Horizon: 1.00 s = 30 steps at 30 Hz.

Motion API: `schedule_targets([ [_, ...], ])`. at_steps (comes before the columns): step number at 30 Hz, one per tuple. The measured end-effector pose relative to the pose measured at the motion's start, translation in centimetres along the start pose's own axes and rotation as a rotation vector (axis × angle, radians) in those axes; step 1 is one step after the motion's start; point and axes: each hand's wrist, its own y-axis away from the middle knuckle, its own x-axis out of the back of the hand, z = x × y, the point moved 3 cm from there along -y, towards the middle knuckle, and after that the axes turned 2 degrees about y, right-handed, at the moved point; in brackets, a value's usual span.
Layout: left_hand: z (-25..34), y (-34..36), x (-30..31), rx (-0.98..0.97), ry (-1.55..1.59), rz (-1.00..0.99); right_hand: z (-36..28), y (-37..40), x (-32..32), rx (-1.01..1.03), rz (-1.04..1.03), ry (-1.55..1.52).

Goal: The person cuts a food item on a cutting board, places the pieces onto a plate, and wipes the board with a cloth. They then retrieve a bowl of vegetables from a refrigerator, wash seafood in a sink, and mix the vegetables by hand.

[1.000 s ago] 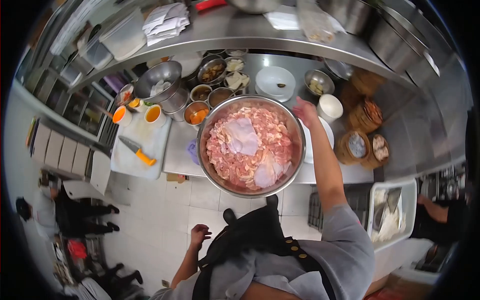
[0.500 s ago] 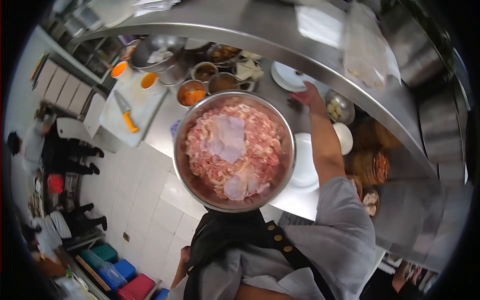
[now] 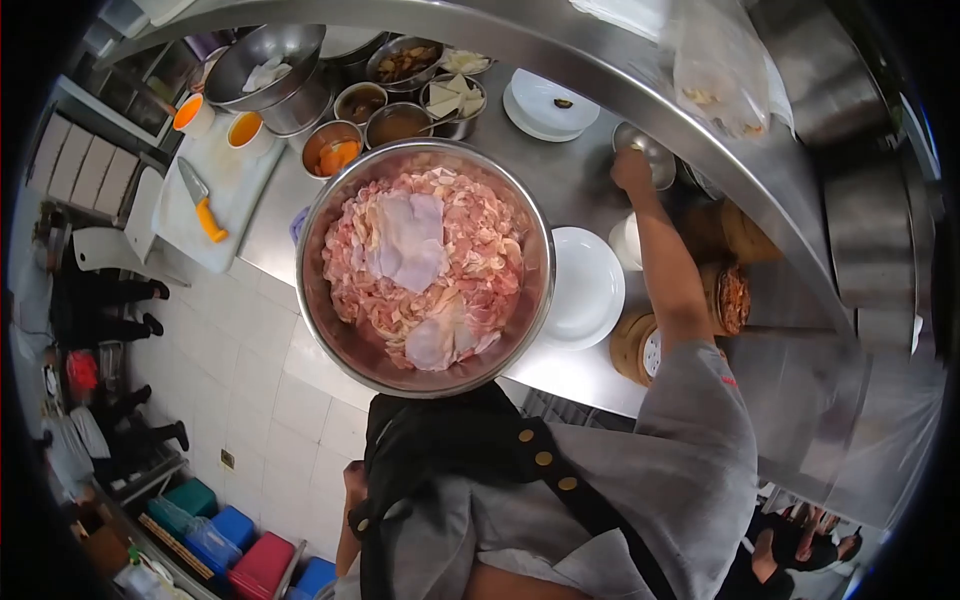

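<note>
My right hand [image 3: 630,172] reaches to the left rim of a small metal bowl [image 3: 660,165], its fingers drawn together. Something pale shows at the fingertips, but I cannot make out what it is. My left hand [image 3: 355,482] is low beside my apron, with its fingers mostly hidden. In front of me a large metal bowl [image 3: 543,270] holds a heap of raw cut meat [image 3: 470,235], with two pale flat pieces on top. Stacked white plates [image 3: 530,125], the top one with a small dark item on it, lie left of my right hand.
White plates [image 3: 585,285] stand right of the large bowl. A knife [image 3: 205,208] lies on a white cutting board [image 3: 170,225]. Food containers line the back, including orange pieces [image 3: 338,156]. A steel shelf [image 3: 480,25] overhangs the counter. People stand at the far left.
My right hand has moved right, from the edge of the stacked white plates to the small metal bowl. The whole view has shifted; the large bowl of meat appears further left.
</note>
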Motion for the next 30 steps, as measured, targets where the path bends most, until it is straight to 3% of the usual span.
schedule_targets([
  [1, 3.3, 1.2, -0.1, 0.177, 0.136, 0.049, 0.3, -1.4, -0.6, 0.025, 0.041, 0.021],
  [3, 1.7, 2.0, -1.0, 0.327, 0.170, 0.070, 2.7, -5.1, -4.4, 0.050, 0.085, 0.068],
  [5, 0.5, 2.5, -1.8, 0.391, 0.230, 0.120, 1.9, -6.3, -2.9, -0.013, -0.146, -0.009],
  [6, -1.2, 2.7, -2.0, 0.382, 0.263, 0.148, 2.1, -6.9, -3.1, -0.003, -0.153, -0.006],
  [8, -7.5, 2.1, -3.1, 0.344, 0.262, 0.153, 4.0, -7.6, -2.3, 0.180, 0.239, 0.049],
  [9, -11.0, 1.6, -3.8, 0.316, 0.228, 0.133, 5.0, -6.7, -0.7, 0.175, 0.235, 0.060],
  [12, -12.2, 1.0, -5.0, 0.269, 0.178, 0.095, 7.8, -1.5, 1.7, 0.462, -0.582, 0.219],
  [14, -11.9, 0.5, -5.6, 0.296, 0.204, 0.083, 9.4, 2.6, 1.8, 0.357, -0.887, 0.077],
  [15, -10.8, 0.3, -5.6, 0.315, 0.224, 0.079, 9.9, 4.4, 2.3, 0.141, -0.896, -0.188],
  [16, -9.1, 0.1, -5.4, 0.336, 0.241, 0.079, 10.1, 4.7, 2.6, 0.141, -0.887, -0.179],
  [18, -6.0, 0.2, -4.6, 0.372, 0.284, 0.078, 11.3, 4.9, 1.9, -0.233, -0.753, -0.258],
  [20, -2.6, 0.1, -3.8, 0.410, 0.316, 0.075, 13.4, 3.3, 0.5, -0.120, -0.572, -0.239],
  [22, -0.7, 0.2, -3.1, 0.424, 0.323, 0.080, 13.6, 2.6, 2.4, -0.363, -0.481, -0.431],
  [24, -1.2, -0.1, -2.9, 0.397, 0.298, 0.090, 14.4, 1.7, 2.1, -0.421, -0.451, -0.480],
  [26, -2.2, -0.5, -2.3, 0.348, 0.252, 0.118, 14.4, -0.4, 1.8, 0.028, -0.007, 0.144],
  [28, -3.9, -1.0, -2.1, 0.336, 0.237, 0.110, 11.8, -1.8, 2.1, -0.032, 0.006, 0.013],
  [30, -4.3, -1.2, -2.0, 0.304, 0.171, 0.092, 7.0, -3.0, 1.8, 0.163, 0.176, -0.004],
])
